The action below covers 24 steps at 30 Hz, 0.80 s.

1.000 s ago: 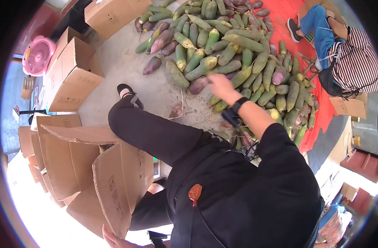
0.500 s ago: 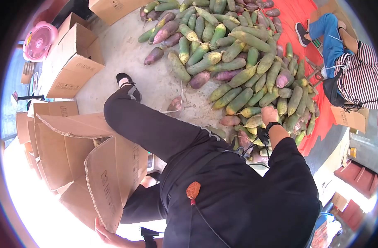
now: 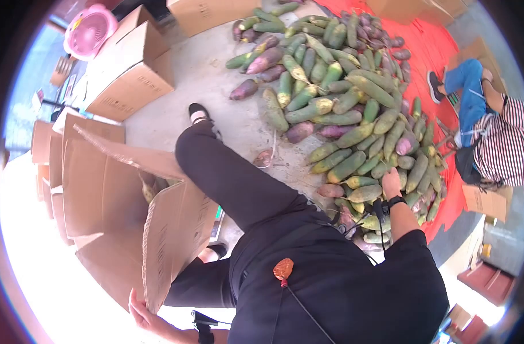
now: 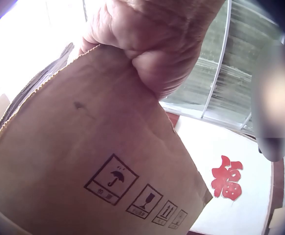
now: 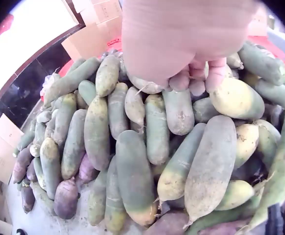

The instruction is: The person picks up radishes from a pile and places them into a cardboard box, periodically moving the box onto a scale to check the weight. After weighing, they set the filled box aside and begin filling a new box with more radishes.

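My left hand [image 3: 147, 318] grips the edge of a flap of an open cardboard box [image 3: 121, 229]; printed handling marks show on the flap [image 4: 84, 137] in the left wrist view. Part of a radish [image 3: 149, 192] shows inside the box, the rest hidden by cardboard. My right hand [image 3: 391, 183] is down on a large heap of green and purple radishes [image 3: 348, 166]. In the right wrist view, its bent fingertips [image 5: 179, 81] are right at the upper end of a grey-green radish [image 5: 178, 112]. The palm covers what lies beneath, and I cannot tell whether it holds one.
Red sheeting [image 3: 439, 49] lies under the heap's far side. A seated person in a striped top [image 3: 505, 137] is at the right. More cardboard boxes [image 3: 127, 74] and a pink basin [image 3: 91, 31] stand at the left. My bent leg [image 3: 239, 178] lies between box and heap.
My right hand has moved from the heap's near-left edge toward its right side, staying there in the last half second. The left hand has kept hold of the flap. The head view has shifted.
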Tool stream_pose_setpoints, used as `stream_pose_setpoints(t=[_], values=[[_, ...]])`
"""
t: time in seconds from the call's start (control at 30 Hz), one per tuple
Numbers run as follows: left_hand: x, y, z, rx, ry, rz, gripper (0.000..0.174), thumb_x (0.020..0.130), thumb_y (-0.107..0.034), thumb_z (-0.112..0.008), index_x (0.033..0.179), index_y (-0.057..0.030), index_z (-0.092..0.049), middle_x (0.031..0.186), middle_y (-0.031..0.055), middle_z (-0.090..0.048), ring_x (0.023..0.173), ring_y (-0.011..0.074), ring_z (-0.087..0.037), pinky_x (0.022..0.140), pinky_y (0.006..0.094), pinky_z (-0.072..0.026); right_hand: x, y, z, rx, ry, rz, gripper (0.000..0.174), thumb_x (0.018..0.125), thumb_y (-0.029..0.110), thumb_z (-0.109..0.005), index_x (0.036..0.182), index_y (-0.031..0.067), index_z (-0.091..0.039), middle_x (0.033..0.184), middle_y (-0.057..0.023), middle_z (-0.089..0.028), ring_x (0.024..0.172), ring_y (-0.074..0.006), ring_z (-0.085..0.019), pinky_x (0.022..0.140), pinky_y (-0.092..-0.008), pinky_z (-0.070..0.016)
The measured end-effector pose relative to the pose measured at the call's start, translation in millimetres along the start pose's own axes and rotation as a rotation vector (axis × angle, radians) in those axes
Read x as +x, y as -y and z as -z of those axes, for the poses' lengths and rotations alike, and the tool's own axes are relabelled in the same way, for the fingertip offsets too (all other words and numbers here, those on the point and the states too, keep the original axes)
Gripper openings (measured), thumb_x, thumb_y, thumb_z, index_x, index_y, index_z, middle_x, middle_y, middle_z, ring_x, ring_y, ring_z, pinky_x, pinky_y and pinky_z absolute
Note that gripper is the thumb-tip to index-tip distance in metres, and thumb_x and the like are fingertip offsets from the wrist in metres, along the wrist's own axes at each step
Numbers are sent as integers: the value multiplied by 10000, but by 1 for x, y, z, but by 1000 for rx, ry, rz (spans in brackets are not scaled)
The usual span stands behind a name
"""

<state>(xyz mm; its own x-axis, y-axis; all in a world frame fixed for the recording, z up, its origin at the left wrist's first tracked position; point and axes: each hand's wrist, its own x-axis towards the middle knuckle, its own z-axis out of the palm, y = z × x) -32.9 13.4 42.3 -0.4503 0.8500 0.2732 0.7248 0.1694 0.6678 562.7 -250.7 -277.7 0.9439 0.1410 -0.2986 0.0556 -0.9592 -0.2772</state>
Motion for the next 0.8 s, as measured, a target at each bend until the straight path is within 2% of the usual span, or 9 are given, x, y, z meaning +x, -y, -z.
stream_pose_setpoints(t=[0.1, 0.2, 0.27, 0.37, 0.5, 0.63, 0.7, 0.73, 0.8], values=[[-1, -5, -4, 49, -3, -54, 287, 974, -181, -443, 1071, -18, -658, 627, -38, -398, 565, 43, -368, 520, 215, -301, 21, 3, -3, 171, -165, 261, 154, 826, 111, -487, 923, -5, -518, 850, -268, -592, 858, -425, -582, 742, -478, -438], [-5, -7, -5, -59, 41, -2, 282, 977, -176, -438, 1057, -23, -661, 595, -37, -433, 538, 34, -371, 503, 201, -293, 79, 8, -7, 271, -53, 377, 125, 821, 109, -512, 857, -7, -482, 746, -201, -555, 726, -350, -549, 666, -446, -425], [-6, -12, -3, -57, 35, -25, 260, 970, -153, -453, 1054, -21, -660, 607, -24, -490, 534, 30, -384, 501, 193, -295, 80, 62, -11, 435, 58, 418, 125, 826, 105, -530, 796, 9, -456, 658, -96, -476, 619, -227, -467, 578, -375, -387], [-8, -15, -4, -123, 25, -32, 241, 962, -137, -476, 1041, -11, -665, 603, -35, -488, 558, 23, -394, 503, 188, -282, -16, 202, 73, 740, 329, 393, 130, 870, 91, -507, 748, 78, -463, 641, 55, -379, 572, -55, -342, 504, -239, -289], [-10, -17, -1, -139, 58, -71, 207, 940, -99, -508, 1032, 3, -663, 667, 15, -551, 589, 56, -483, 543, 195, -365, -97, 333, 143, 844, 391, 800, 113, 928, 126, -453, 819, 108, -480, 631, 62, -342, 549, -39, -304, 504, -221, -231], [-13, -21, -2, -194, 69, -77, 193, 929, -83, -525, 1033, 8, -660, 728, 34, -560, 609, 72, -504, 551, 200, -386, -178, 443, 220, 1145, 676, 1237, 104, 946, 139, -437, 883, 58, -452, 678, 40, -310, 601, -72, -297, 560, -251, -268], [-14, -20, 0, -201, 81, -69, 190, 926, -79, -531, 1034, 9, -659, 744, 40, -561, 616, 77, -511, 554, 202, -392, -202, 492, 251, 1259, 1085, 1423, 102, 934, 128, -448, 862, 56, -441, 678, 35, -248, 617, -92, -270, 597, -263, -282], [-14, -19, 0, -199, 79, -59, 189, 925, -83, -535, 1032, 9, -660, 749, 41, -564, 619, 77, -513, 556, 200, -395, -204, 518, 260, 1238, 1212, 1568, 154, 920, 169, -489, 921, 15, -489, 697, 22, -380, 639, -119, -364, 614, -274, -341], [-15, -18, -1, -199, 94, -48, 189, 924, -86, -539, 1030, 9, -662, 755, 41, -566, 622, 77, -516, 559, 198, -399, -232, 485, 266, 1239, 1251, 1648, 149, 912, 159, -496, 934, 11, -498, 731, 1, -412, 664, -136, -394, 633, -284, -361]])
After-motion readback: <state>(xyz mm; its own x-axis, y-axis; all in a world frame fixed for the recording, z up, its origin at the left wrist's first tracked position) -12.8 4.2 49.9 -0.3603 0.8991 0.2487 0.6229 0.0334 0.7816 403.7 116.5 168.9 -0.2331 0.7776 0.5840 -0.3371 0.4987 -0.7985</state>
